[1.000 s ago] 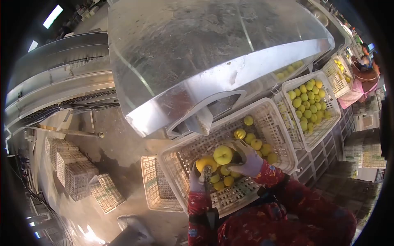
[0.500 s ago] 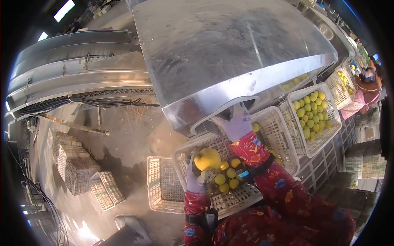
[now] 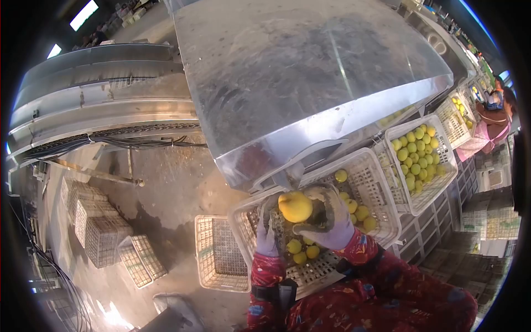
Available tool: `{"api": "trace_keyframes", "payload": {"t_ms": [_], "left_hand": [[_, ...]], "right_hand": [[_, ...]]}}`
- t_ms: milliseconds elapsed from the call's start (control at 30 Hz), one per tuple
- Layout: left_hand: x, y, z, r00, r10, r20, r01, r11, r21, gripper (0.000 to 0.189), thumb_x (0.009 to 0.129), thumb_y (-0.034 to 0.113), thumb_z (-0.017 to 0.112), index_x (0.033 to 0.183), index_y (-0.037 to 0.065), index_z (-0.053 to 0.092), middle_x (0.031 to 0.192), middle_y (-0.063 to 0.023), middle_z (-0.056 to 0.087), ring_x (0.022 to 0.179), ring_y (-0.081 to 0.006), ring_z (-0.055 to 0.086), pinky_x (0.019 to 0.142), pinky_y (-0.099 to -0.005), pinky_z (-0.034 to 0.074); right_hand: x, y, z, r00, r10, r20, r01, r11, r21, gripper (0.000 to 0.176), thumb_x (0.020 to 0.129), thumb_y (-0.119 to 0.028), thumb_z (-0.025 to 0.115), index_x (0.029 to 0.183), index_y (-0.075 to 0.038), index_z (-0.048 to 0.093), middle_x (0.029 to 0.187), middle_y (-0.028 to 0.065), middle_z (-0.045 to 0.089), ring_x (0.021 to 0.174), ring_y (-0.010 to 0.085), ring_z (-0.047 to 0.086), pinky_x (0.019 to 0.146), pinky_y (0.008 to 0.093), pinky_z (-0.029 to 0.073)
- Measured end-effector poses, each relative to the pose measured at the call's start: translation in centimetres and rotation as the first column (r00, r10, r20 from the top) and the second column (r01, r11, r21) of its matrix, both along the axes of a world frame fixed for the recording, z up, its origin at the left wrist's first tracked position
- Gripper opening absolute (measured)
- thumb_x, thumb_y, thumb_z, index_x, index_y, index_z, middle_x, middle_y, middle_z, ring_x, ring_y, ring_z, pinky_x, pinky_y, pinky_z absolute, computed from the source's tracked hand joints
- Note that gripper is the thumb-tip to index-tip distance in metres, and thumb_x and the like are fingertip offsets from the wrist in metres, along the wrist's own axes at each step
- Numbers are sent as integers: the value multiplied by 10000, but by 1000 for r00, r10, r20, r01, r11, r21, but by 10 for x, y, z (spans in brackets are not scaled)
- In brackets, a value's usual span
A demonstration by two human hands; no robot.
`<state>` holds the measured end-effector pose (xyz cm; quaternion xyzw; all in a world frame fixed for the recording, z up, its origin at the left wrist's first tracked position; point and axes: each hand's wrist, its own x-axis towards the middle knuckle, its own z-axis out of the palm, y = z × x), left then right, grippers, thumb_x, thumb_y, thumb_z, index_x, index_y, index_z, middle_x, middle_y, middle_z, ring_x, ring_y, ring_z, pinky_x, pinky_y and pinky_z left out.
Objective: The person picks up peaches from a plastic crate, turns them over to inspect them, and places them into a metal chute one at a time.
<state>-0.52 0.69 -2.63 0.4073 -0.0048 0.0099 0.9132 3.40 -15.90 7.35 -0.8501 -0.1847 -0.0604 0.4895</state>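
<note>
A large yellow fruit (image 3: 295, 207) is between my two gloved hands, above a white plastic crate (image 3: 239, 235). My left hand (image 3: 267, 235) is closed around the left side of the fruit. On the other side, my right hand (image 3: 336, 227) is cupped and open, its dark-stained palm facing the fruit and its thumb tip close under it. Below the hands, several yellow-green fruits (image 3: 300, 258) lie in the crate. More fruits (image 3: 362, 212) rest in its right part, partly behind my right wrist.
A metal machine housing (image 3: 310, 72) with a handle-shaped rim (image 3: 301, 157) stands beyond the crate. To the right is another crate (image 3: 406, 206) full of fruit, with a person (image 3: 492, 124) past it. An empty-looking crate (image 3: 213, 276) and stacked crates (image 3: 102, 232) are at left.
My right hand has come down from the machine's rim to the yellow fruit. My left hand has raised the fruit slightly and moved it right, between both hands.
</note>
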Motion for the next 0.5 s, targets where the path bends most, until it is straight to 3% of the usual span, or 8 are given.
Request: {"api": "trace_keyframes", "payload": {"t_ms": [100,133,233,267,300,367,400,500], "left_hand": [[-3,9,-28,993,41,-109,-21,984,176,485,976,84,443,1443,-11,359,1439,-146,435,1261,-277,489,1099,-381,384],[-3,10,-35,985,68,-157,-24,964,266,457,977,67,430,1425,-15,389,1431,-143,444,1251,-273,497,1096,-375,388],[8,2,-4,932,186,-311,-171,982,76,542,958,233,576,1403,-25,406,1347,-142,500,1185,-286,555,996,-418,501],[13,-4,35,929,162,-333,-218,966,-138,541,926,181,610,1388,-27,421,1295,-137,520,1145,-294,566,939,-482,534],[13,-5,39,930,166,-329,-227,961,-157,550,912,173,625,1384,-27,425,1286,-136,521,1141,-295,566,927,-498,538],[12,-3,44,932,169,-320,-237,953,-186,570,885,159,654,1375,-29,432,1267,-134,523,1133,-299,566,903,-531,546],[14,-6,57,925,172,-338,-260,937,-234,580,853,129,682,1357,-33,446,1258,-123,521,1133,-264,563,912,-484,556],[7,-5,68,921,256,-295,-254,966,45,604,875,36,627,1422,-25,378,1365,-133,483,1164,-242,549,987,-385,493]], "right_hand": [[-5,-4,-9,960,6,-280,26,994,109,672,658,-229,877,1178,-28,501,1025,179,614,841,304,656,702,375,529],[-2,-3,-11,978,-17,-209,35,996,87,665,667,-221,870,1182,-25,498,1004,183,616,846,316,652,709,382,527],[18,7,-21,993,-117,-24,118,993,30,638,698,-202,844,1193,-13,489,967,197,616,864,352,639,734,403,522],[36,15,-26,984,-176,10,176,984,10,626,710,-200,833,1195,-10,486,973,202,614,874,363,635,744,410,520],[53,21,-34,971,-235,40,235,972,-8,614,723,-198,823,1198,-6,483,979,208,612,884,373,631,754,417,518],[86,30,-60,967,-129,221,182,954,-238,603,736,-200,811,1200,-4,479,1037,218,597,910,394,619,775,433,512],[90,30,-62,969,-106,225,161,957,-241,600,741,-199,805,1204,-4,478,1063,223,587,921,401,614,782,437,510],[84,14,-41,993,-98,68,100,995,-30,599,753,-194,792,1225,-8,474,1140,235,557,947,411,600,793,447,505]]}}
